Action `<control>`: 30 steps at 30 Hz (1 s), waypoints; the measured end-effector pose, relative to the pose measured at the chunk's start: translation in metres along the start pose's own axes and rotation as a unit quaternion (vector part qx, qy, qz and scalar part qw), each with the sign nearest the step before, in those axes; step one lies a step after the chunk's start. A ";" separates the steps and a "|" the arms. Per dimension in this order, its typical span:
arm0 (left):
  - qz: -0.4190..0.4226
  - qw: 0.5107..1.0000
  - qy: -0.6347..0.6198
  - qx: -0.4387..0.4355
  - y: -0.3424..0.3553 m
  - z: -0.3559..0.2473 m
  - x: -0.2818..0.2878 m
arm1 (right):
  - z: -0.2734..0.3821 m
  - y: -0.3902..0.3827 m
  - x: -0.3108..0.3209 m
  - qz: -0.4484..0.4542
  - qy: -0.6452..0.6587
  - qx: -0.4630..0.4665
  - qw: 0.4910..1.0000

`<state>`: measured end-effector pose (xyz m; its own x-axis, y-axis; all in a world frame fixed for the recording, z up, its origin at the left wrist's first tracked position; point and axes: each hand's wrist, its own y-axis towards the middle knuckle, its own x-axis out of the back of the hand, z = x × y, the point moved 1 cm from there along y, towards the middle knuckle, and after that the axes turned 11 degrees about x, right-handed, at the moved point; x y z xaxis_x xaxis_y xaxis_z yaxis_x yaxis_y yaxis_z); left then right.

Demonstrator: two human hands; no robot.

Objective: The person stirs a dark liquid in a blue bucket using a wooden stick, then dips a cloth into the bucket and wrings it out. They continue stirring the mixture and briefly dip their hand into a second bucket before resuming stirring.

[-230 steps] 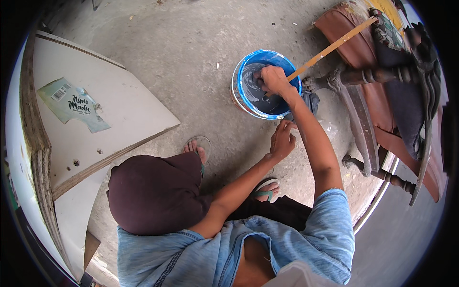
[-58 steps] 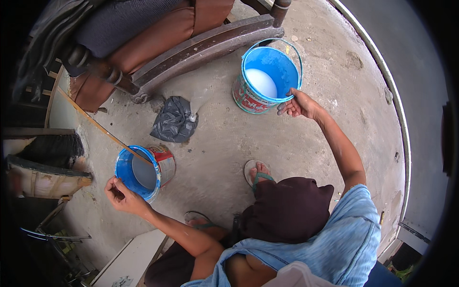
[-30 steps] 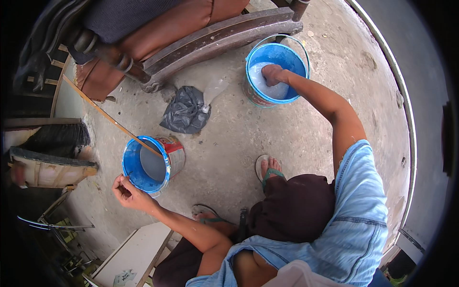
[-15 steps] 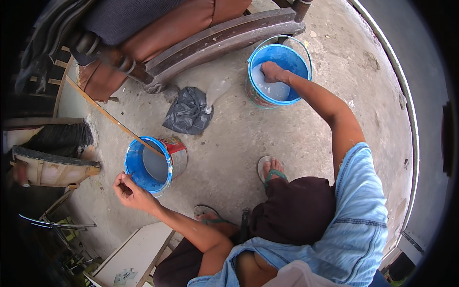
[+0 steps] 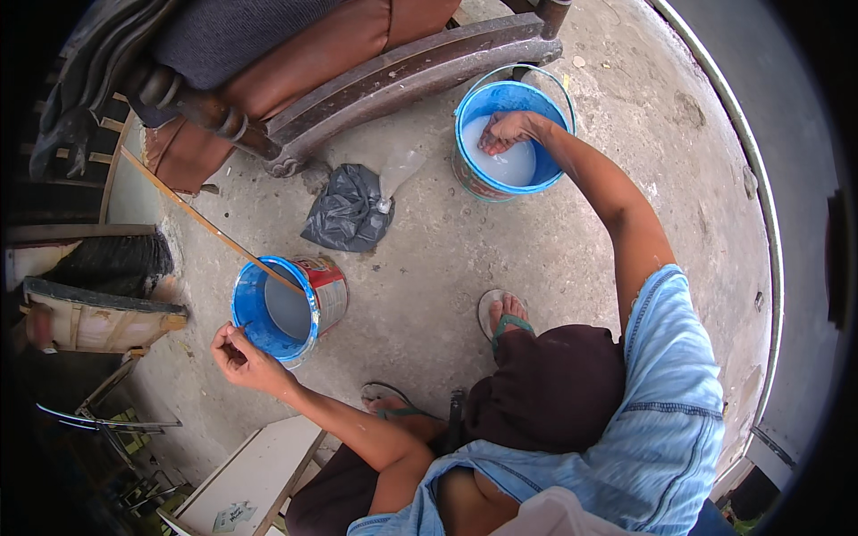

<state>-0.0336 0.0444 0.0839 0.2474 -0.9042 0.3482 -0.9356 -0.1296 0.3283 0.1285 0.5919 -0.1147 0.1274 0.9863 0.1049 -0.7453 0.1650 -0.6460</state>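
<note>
Right hand inside a blue-rimmed bucket of milky liquid, left hand beside a second bucket.

On the concrete floor [image 5: 429, 304], the right-hand bucket [image 5: 514, 94] stands toward the far edge, its wire handle raised behind the rim; the right hand [image 5: 508, 134] reaches over its right side, fingers bent and close together over the milky liquid [image 5: 517, 168], whether wet or gripping anything I cannot tell. The left-hand bucket [image 5: 255, 314] stands nearer the floor's left edge, holding greyish liquid [image 5: 288, 308] and a long wooden stick [image 5: 192, 210] leaning out toward the far left corner. The left hand [image 5: 253, 364] is at its near rim, thumb and fingertips close together; whether they clamp anything cannot be told. A black plastic bag [image 5: 347, 213] lies between the buckets, below dark wooden furniture [image 5: 411, 79].
</note>
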 end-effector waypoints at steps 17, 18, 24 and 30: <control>-0.005 1.000 -0.002 -0.015 -0.003 -0.003 -0.006 | 0.002 0.015 -0.028 -0.108 -0.521 0.100 0.841; -0.002 1.000 -0.002 -0.017 -0.003 -0.002 -0.007 | -0.001 0.020 -0.027 -0.100 -0.536 0.082 0.834; -0.010 1.000 0.018 -0.009 -0.004 -0.002 -0.003 | 0.033 -0.013 -0.045 -0.036 -0.590 0.036 0.806; -0.011 1.000 -0.001 -0.016 0.001 0.001 -0.002 | 0.022 -0.005 -0.046 -0.027 -0.561 0.057 0.825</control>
<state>-0.0355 0.0457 0.0831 0.2664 -0.9024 0.3386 -0.9218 -0.1359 0.3631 0.1118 0.5456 -0.1003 -0.4764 0.3496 0.8067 -0.8234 0.1442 -0.5488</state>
